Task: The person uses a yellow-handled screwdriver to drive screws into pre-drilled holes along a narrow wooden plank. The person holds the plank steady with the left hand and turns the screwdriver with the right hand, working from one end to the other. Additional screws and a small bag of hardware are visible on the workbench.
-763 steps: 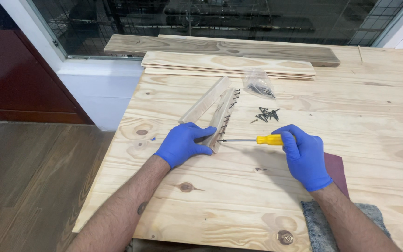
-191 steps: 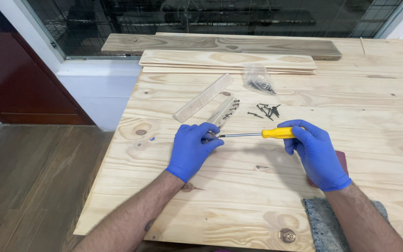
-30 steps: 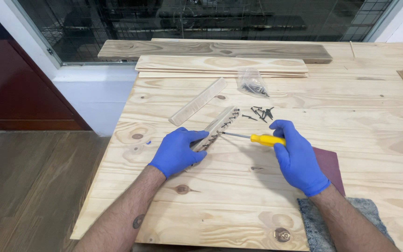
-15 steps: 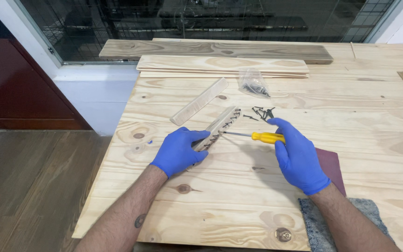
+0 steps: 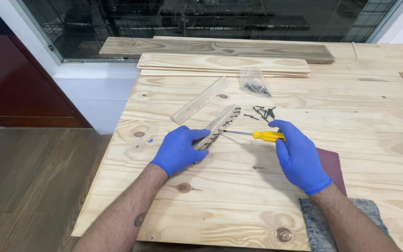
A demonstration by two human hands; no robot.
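Screw-studded pale wooden strip (image 5: 220, 126), yellow-handled screwdriver (image 5: 257, 135)

Pine worktable (image 5: 239, 205) — dark window (image 5: 211, 18), wood floor (image 5: 29, 186).

Clear screw bag (image 5: 253, 82) near boards

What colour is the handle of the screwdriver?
Yellow; the screwdriver handle shows best in the head view, in the right hand.
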